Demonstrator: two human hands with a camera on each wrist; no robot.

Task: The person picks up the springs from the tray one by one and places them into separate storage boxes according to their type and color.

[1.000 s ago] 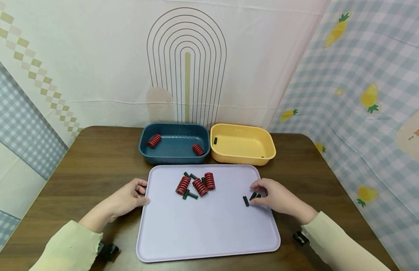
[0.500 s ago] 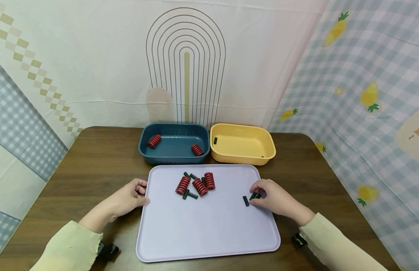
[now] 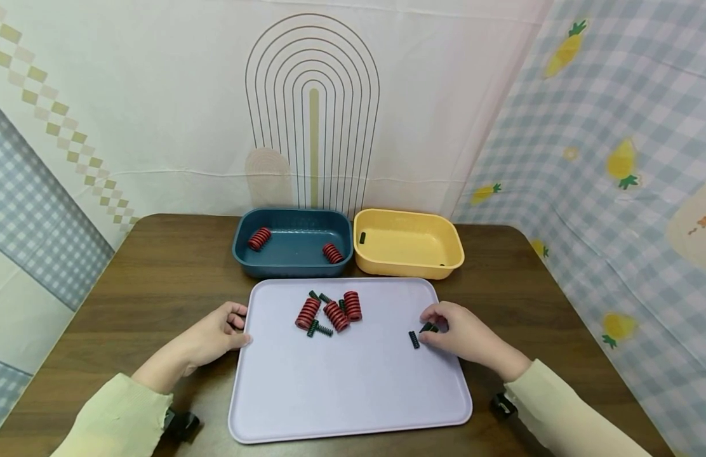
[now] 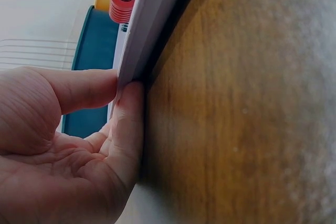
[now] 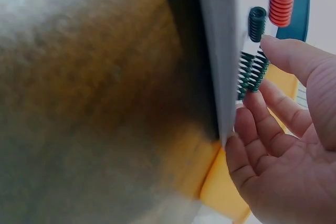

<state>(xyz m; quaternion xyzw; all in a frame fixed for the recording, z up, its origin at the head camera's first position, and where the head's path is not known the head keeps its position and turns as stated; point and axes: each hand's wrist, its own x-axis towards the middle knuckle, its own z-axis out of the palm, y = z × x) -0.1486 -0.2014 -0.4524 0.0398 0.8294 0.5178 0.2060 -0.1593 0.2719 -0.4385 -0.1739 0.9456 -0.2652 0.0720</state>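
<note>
My left hand (image 3: 216, 333) grips the left rim of the pale lilac tray (image 3: 341, 387); in the left wrist view the thumb lies on top and a finger (image 4: 128, 124) underneath. At the tray's right side, my right hand (image 3: 461, 330) pinches a small dark green coil spring (image 5: 258, 69) between thumb and fingertips. Right beside it is a second green spring (image 5: 243, 74), partly hidden in the head view. A third green spring (image 3: 414, 339) lies just left of the thumb. Near the tray's back, three thick red springs (image 3: 336, 315) lie among several green ones (image 3: 324, 330).
Behind the tray stand a dark blue bin (image 3: 293, 271) with two red springs (image 3: 259, 238) inside and a yellow bin (image 3: 407, 266) holding a green spring (image 3: 362, 238) and a small dark piece (image 3: 442, 264). All rest on a brown wooden table (image 3: 176, 254), backed by patterned cloth.
The green springs at my right fingertips have shifted and lie closer together. My right wrist has moved slightly left. My left hand and the tray have stayed in place.
</note>
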